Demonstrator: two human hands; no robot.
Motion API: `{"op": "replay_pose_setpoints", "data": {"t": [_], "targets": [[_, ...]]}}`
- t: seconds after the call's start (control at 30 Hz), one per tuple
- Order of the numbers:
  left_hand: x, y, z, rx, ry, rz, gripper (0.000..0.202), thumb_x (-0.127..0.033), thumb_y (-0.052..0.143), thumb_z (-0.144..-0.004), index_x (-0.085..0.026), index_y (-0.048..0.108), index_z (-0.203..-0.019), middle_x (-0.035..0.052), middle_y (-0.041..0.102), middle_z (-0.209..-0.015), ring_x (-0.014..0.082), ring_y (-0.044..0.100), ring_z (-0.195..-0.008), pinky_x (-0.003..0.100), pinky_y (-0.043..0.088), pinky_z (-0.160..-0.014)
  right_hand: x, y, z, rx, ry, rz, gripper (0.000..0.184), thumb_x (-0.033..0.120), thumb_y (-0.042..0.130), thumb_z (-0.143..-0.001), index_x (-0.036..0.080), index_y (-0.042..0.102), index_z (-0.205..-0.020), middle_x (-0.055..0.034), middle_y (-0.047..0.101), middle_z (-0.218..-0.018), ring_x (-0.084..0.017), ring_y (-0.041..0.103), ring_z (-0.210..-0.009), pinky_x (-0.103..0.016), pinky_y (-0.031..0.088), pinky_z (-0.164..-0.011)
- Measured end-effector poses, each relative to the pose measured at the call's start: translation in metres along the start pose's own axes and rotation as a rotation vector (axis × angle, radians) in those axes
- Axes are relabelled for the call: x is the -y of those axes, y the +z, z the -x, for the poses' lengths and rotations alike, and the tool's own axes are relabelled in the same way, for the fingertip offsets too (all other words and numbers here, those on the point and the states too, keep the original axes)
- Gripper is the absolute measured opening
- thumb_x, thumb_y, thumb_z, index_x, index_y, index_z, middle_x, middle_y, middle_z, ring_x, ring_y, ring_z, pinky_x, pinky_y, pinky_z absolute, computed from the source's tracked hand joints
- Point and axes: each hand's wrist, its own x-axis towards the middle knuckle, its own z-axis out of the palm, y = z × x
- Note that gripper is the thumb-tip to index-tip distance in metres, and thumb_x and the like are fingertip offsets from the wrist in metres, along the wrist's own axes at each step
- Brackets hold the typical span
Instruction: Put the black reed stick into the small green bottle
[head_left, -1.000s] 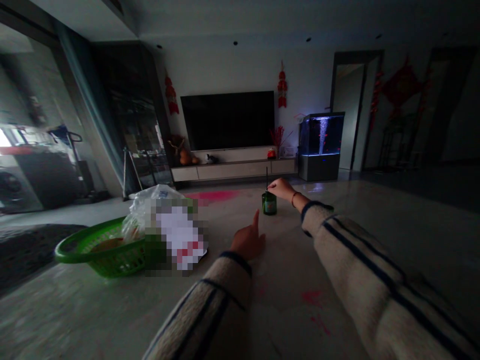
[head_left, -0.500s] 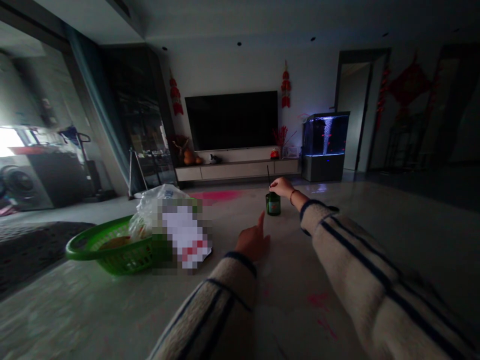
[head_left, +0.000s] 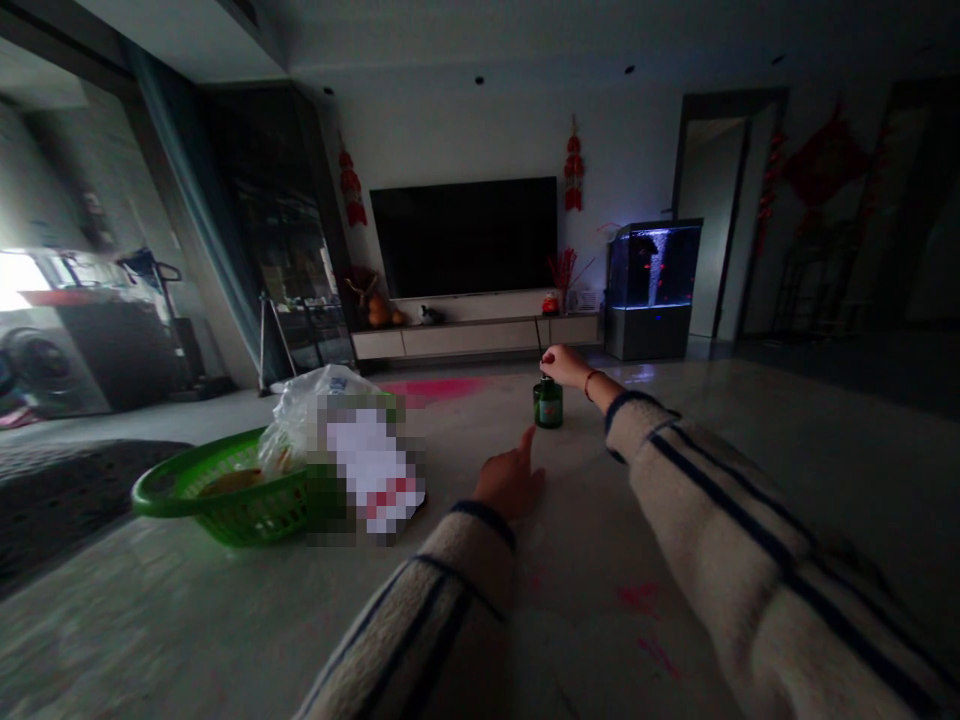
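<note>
A small green glass bottle with a pale label stands upright on the table. Just above its neck, my right hand pinches a thin dark reed stick, which points up and leans slightly left. Whether the stick's lower end is inside the bottle is hidden by my fingers. Nearer to me, my left hand rests low over the table, apart from the bottle. Its index finger stretches toward the bottle, and nothing shows in this hand.
On the left sits a green plastic basket with a clear plastic bag in it. Beside it is a white item with a red band, partly blurred out. Pink smears mark the tabletop. A lit aquarium stands beyond.
My right hand has risen slightly with the reed stick, whose top now stands higher above the bottle. My left hand stays nearly in place.
</note>
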Motion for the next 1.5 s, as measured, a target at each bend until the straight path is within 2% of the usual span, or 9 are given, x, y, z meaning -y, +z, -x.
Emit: {"op": "replay_pose_setpoints", "data": {"t": [0.3, 0.4, 0.53, 0.63, 0.73, 0.87, 1.07, 1.3, 1.5], "targets": [[0.001, 0.000, -0.001, 0.003, 0.008, -0.003, 0.067, -0.037, 0.035, -0.081, -0.015, 0.008, -0.137, 0.0084, 0.062, -0.097, 0.0189, 0.058, -0.085, 0.027, 0.040, -0.070, -0.029, -0.043, -0.013, -0.627, 0.043, -0.384, 0.023, 0.029, 0.045, -0.077, 0.014, 0.057, -0.089, -0.0086, 0.065, -0.082, -0.015, 0.060, -0.073, -0.027, 0.046, -0.067], [0.001, -0.001, -0.001, 0.012, 0.002, 0.001, 0.065, -0.038, 0.035, -0.081, -0.017, 0.009, -0.137, 0.0075, 0.062, -0.096, 0.0181, 0.059, -0.085, 0.026, 0.040, -0.070, -0.043, -0.061, -0.006, -0.494, 0.135, -0.312, 0.026, 0.029, 0.042, -0.080, 0.012, 0.057, -0.094, -0.0110, 0.065, -0.087, -0.013, 0.060, -0.075, -0.022, 0.045, -0.065], [0.002, -0.001, -0.001, 0.002, 0.011, -0.005, 0.064, -0.038, 0.034, -0.082, -0.016, 0.009, -0.137, 0.0076, 0.062, -0.095, 0.0177, 0.059, -0.083, 0.026, 0.040, -0.069, -0.056, -0.063, 0.017, 0.002, 0.336, -0.122, 0.024, 0.024, 0.045, -0.080, 0.009, 0.058, -0.093, -0.0134, 0.065, -0.092, -0.009, 0.060, -0.068, -0.017, 0.044, -0.057], [0.001, -0.003, -0.001, 0.021, -0.003, -0.004, 0.064, -0.037, 0.035, -0.082, -0.017, 0.008, -0.137, 0.0072, 0.062, -0.095, 0.0171, 0.058, -0.083, 0.026, 0.040, -0.070, -0.058, -0.052, 0.036, 0.319, 0.410, -0.042, 0.012, 0.017, 0.055, -0.072, 0.008, 0.062, -0.075, -0.0100, 0.067, -0.073, -0.009, 0.058, -0.056, -0.018, 0.044, -0.053], [0.000, -0.005, 0.001, 0.020, -0.013, 0.006, 0.064, -0.037, 0.035, -0.082, -0.017, 0.009, -0.137, 0.0076, 0.062, -0.098, 0.0173, 0.058, -0.085, 0.026, 0.040, -0.071, -0.053, -0.043, 0.045, 0.496, 0.442, 0.048, 0.009, 0.013, 0.062, -0.064, 0.006, 0.061, -0.058, -0.0097, 0.063, -0.055, -0.013, 0.059, -0.051, -0.022, 0.045, -0.052], [-0.001, -0.005, 0.001, 0.026, -0.010, 0.002, 0.064, -0.036, 0.035, -0.082, -0.016, 0.010, -0.137, 0.0086, 0.062, -0.098, 0.0181, 0.058, -0.085, 0.027, 0.040, -0.070, -0.036, -0.040, 0.038, 0.454, 0.360, 0.134, 0.013, 0.018, 0.063, -0.065, 0.006, 0.062, -0.061, -0.0138, 0.066, -0.064, -0.018, 0.062, -0.062, -0.025, 0.045, -0.058], [0.000, -0.004, 0.001, 0.002, 0.002, 0.000, 0.064, -0.036, 0.035, -0.081, -0.015, 0.012, -0.137, 0.0085, 0.062, -0.097, 0.0183, 0.058, -0.084, 0.026, 0.040, -0.069, -0.008, -0.030, 0.030, 0.198, -0.064, 0.135, 0.020, 0.024, 0.050, -0.076, 0.017, 0.066, -0.085, -0.0050, 0.067, -0.091, -0.013, 0.060, -0.083, -0.016, 0.041, -0.067], [0.000, -0.002, 0.001, -0.002, 0.002, 0.012, 0.064, -0.037, 0.036, -0.081, -0.015, 0.014, -0.136, 0.0081, 0.062, -0.097, 0.0182, 0.058, -0.085, 0.026, 0.040, -0.070, 0.006, -0.014, 0.039, 0.093, -0.152, 0.369, 0.026, 0.029, 0.046, -0.078, 0.019, 0.067, -0.089, -0.0085, 0.065, -0.097, -0.018, 0.057, -0.091, -0.023, 0.040, -0.076], [0.001, 0.001, 0.000, 0.006, -0.003, 0.011, 0.065, -0.038, 0.036, -0.082, -0.016, 0.010, -0.137, 0.0082, 0.062, -0.097, 0.0182, 0.058, -0.088, 0.027, 0.039, -0.074, 0.012, -0.009, 0.034, 0.019, -0.152, 0.407, 0.026, 0.017, 0.044, -0.077, 0.013, 0.069, -0.083, -0.0124, 0.066, -0.091, -0.018, 0.058, -0.090, -0.024, 0.039, -0.082]]}}
